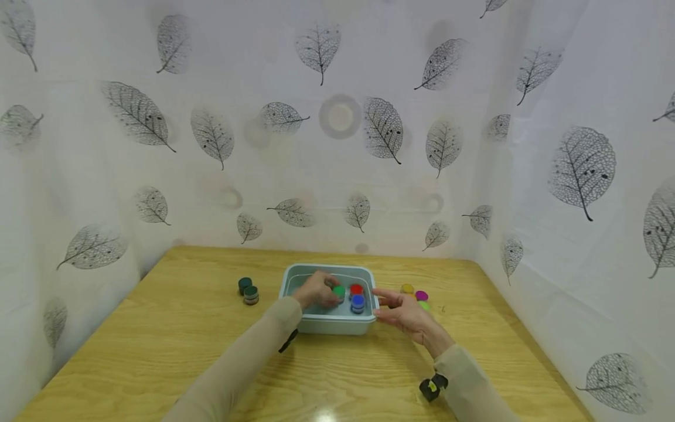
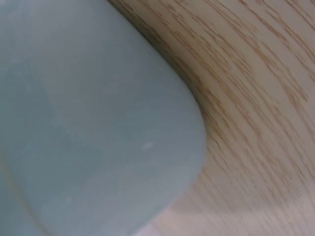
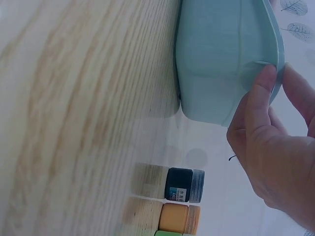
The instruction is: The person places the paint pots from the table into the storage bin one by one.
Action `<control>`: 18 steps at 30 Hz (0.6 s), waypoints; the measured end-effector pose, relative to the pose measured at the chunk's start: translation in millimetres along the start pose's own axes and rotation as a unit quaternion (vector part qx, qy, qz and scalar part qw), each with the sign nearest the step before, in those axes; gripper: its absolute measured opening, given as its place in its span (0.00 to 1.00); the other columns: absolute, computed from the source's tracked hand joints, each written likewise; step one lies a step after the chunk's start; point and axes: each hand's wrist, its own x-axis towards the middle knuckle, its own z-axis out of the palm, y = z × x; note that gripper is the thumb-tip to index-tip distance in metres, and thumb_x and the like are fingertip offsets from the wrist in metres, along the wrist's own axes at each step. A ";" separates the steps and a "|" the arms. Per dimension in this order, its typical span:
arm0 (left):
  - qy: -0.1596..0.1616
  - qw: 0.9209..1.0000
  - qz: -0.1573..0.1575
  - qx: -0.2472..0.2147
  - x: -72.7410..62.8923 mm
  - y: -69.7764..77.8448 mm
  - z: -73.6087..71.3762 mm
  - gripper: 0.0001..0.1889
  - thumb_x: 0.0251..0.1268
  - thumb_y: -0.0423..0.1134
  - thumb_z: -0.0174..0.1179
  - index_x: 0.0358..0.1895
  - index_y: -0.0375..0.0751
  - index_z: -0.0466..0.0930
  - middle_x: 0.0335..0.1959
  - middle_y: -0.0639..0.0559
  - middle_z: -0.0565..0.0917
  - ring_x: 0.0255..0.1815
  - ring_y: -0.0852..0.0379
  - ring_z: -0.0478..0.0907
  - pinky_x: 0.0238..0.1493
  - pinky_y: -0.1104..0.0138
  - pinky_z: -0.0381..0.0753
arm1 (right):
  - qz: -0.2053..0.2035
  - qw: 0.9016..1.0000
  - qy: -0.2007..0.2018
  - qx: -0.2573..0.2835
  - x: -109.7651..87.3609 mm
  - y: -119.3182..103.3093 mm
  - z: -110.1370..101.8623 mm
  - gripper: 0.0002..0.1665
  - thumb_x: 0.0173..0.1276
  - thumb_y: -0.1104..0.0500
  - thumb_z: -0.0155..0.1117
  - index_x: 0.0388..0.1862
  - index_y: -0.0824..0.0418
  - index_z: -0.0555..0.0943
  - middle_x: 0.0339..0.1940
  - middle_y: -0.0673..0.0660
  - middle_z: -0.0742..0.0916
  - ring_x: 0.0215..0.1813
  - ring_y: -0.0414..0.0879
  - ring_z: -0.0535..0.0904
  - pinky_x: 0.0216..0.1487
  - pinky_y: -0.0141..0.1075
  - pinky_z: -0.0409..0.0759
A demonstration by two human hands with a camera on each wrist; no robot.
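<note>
A pale blue-green plastic bin [image 1: 334, 326] stands on the wooden table. My left hand [image 1: 318, 289] reaches down inside it and grips a green paint jar [image 1: 338, 291], its fingers curled at the jar's side. Just right of that jar, a red paint jar [image 1: 356, 290] and a blue paint jar [image 1: 357, 303] stand on the bin's floor. My right hand [image 1: 406, 315] pinches the bin's right rim; the right wrist view shows thumb and fingers [image 3: 261, 98] on either side of the edge. Only the bin's outer wall [image 2: 98, 118] and table fill the left wrist view.
Two dark green jars [image 1: 251, 295] stand left of the bin. Beyond the right hand are yellow [image 1: 407, 288], magenta [image 1: 422, 296] and lime [image 1: 424, 305] lids, partly covered. A black jar [image 3: 184, 185] and an orange jar [image 3: 179, 218] show in the right wrist view. Leaf-printed curtains [image 1: 337, 176] enclose the table.
</note>
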 end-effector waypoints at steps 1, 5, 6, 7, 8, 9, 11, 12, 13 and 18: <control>-0.004 1.000 0.000 -0.010 0.6 -0.1 0.4 0.24 0.50 0.20 0.67 0.54 0.31 0.80 0.43 0.39 0.82 0.37 0.50 0.84 0.39 0.66 0.88 | 0.000 1.000 0.000 0.001 0.0 0.0 0.0 0.38 0.65 0.67 0.67 0.73 0.65 0.66 0.59 0.66 0.74 0.46 0.44 0.80 0.53 0.36 0.84; -0.014 0.999 0.002 -0.034 1.8 0.0 0.9 0.25 0.50 0.16 0.63 0.55 0.29 0.79 0.45 0.37 0.81 0.39 0.47 0.84 0.40 0.65 0.88 | 0.000 1.000 -0.001 0.002 0.5 0.1 0.1 0.38 0.65 0.67 0.67 0.73 0.65 0.66 0.59 0.66 0.74 0.47 0.44 0.80 0.52 0.35 0.85; -0.013 0.999 0.001 -0.033 1.8 0.2 0.6 0.25 0.49 0.16 0.63 0.55 0.29 0.79 0.46 0.37 0.81 0.40 0.47 0.83 0.40 0.65 0.88 | 0.000 1.000 -0.001 0.002 0.6 0.1 0.2 0.38 0.65 0.67 0.67 0.73 0.65 0.66 0.59 0.66 0.74 0.47 0.44 0.80 0.52 0.35 0.85; -0.012 1.000 0.002 -0.028 1.7 0.5 0.4 0.25 0.49 0.16 0.64 0.55 0.30 0.79 0.47 0.37 0.81 0.41 0.48 0.83 0.41 0.65 0.88 | 0.000 1.000 -0.001 0.002 0.7 0.1 0.2 0.38 0.64 0.67 0.67 0.73 0.65 0.66 0.59 0.66 0.74 0.47 0.44 0.80 0.52 0.35 0.85; -0.010 1.000 0.004 -0.019 1.6 0.6 0.0 0.26 0.48 0.17 0.65 0.55 0.30 0.79 0.48 0.38 0.81 0.43 0.48 0.82 0.41 0.65 0.87 | 0.001 1.000 -0.001 0.002 0.9 0.2 0.2 0.38 0.64 0.67 0.68 0.73 0.65 0.66 0.59 0.66 0.74 0.47 0.44 0.80 0.52 0.35 0.85; -0.007 1.000 0.004 -0.012 1.6 0.9 -0.4 0.26 0.48 0.18 0.66 0.55 0.31 0.80 0.49 0.39 0.81 0.45 0.48 0.81 0.41 0.66 0.87 | 0.001 1.000 -0.001 0.002 1.0 0.2 0.1 0.38 0.64 0.67 0.68 0.73 0.65 0.66 0.58 0.66 0.74 0.47 0.44 0.80 0.53 0.35 0.84; -0.004 1.000 0.004 0.002 1.4 1.3 -1.2 0.26 0.47 0.20 0.69 0.55 0.33 0.80 0.51 0.39 0.81 0.49 0.47 0.79 0.43 0.67 0.86 | 0.000 1.000 -0.001 0.001 1.4 0.5 -0.2 0.38 0.64 0.67 0.68 0.73 0.65 0.66 0.58 0.66 0.74 0.47 0.44 0.80 0.53 0.35 0.84; -0.006 1.000 0.004 -0.001 1.4 1.5 -1.4 0.27 0.47 0.21 0.70 0.56 0.33 0.80 0.52 0.38 0.81 0.51 0.46 0.79 0.44 0.66 0.86 | 0.000 1.000 0.000 0.002 1.4 0.5 -0.4 0.38 0.64 0.67 0.68 0.72 0.65 0.66 0.58 0.66 0.74 0.47 0.44 0.80 0.53 0.35 0.84; -0.008 1.000 0.004 -0.002 1.4 1.6 -1.6 0.27 0.47 0.21 0.70 0.56 0.32 0.79 0.53 0.38 0.81 0.52 0.45 0.79 0.44 0.66 0.86 | 0.000 1.000 0.002 0.003 1.7 0.7 -0.6 0.38 0.63 0.67 0.68 0.72 0.65 0.67 0.58 0.66 0.75 0.47 0.44 0.80 0.53 0.35 0.84; -0.023 1.000 -0.007 -0.020 1.8 2.0 -1.7 0.29 0.48 0.20 0.69 0.59 0.31 0.77 0.56 0.35 0.79 0.53 0.43 0.79 0.43 0.66 0.87 | 0.001 1.000 0.005 0.006 2.3 1.1 -0.7 0.38 0.63 0.67 0.69 0.72 0.65 0.68 0.58 0.65 0.76 0.48 0.45 0.80 0.53 0.36 0.85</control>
